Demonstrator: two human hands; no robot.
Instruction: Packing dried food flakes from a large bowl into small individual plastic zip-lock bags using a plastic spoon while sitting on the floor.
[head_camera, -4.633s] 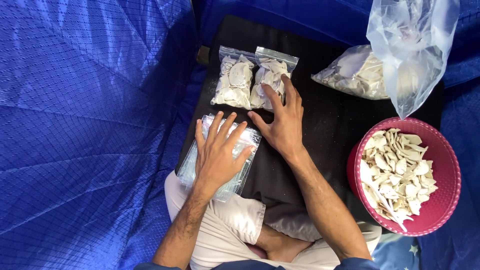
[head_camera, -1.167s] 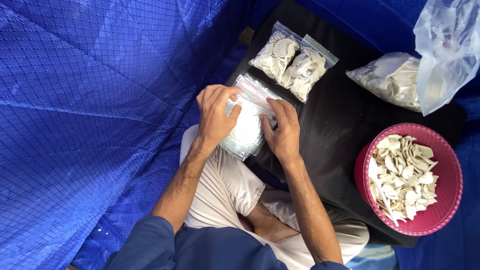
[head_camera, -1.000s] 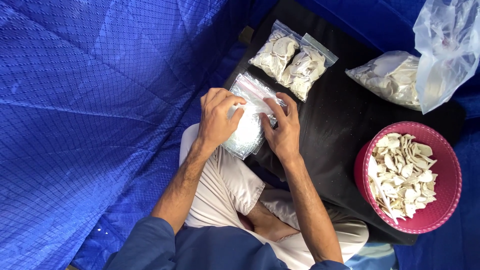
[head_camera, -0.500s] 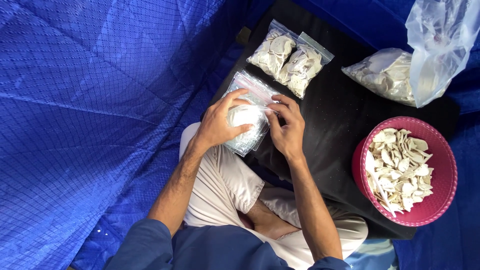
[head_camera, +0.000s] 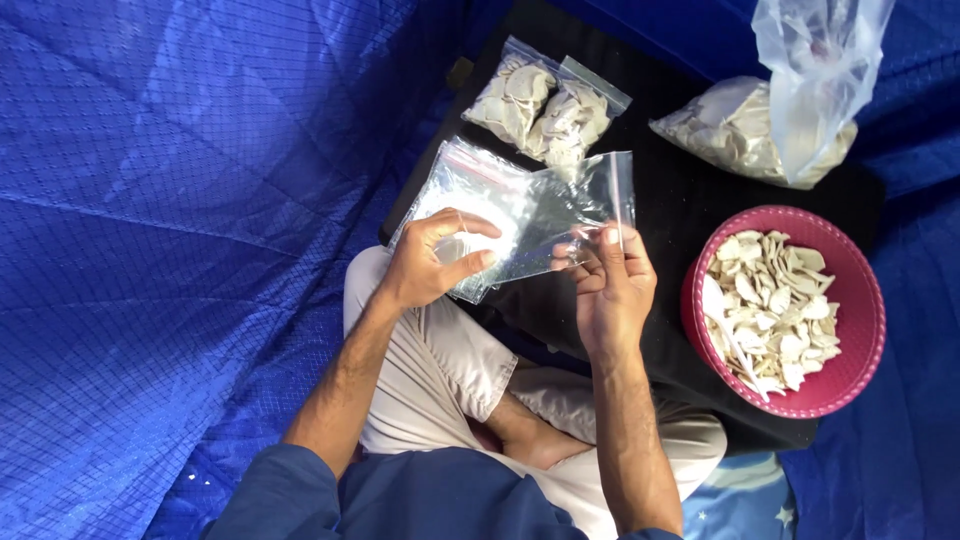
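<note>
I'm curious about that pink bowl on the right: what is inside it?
The pink bowl holds a heap of pale, flat, shell-like pieces, piled across most of its inside. The pile covers the bottom of the bowl, so anything lying beneath cannot be seen.

Bright, even daylight, tinted blue by the tarp (head_camera: 180, 200). Shadows soft. Glare glints on the clear bags (head_camera: 520, 205). Focus sharp throughout.

Clear, glossy plastic zip bag (head_camera: 560, 215); matt black cloth mat (head_camera: 680, 210); pink basket (head_camera: 860, 300), probably plastic; woven blue tarp (head_camera: 180, 220).
</note>
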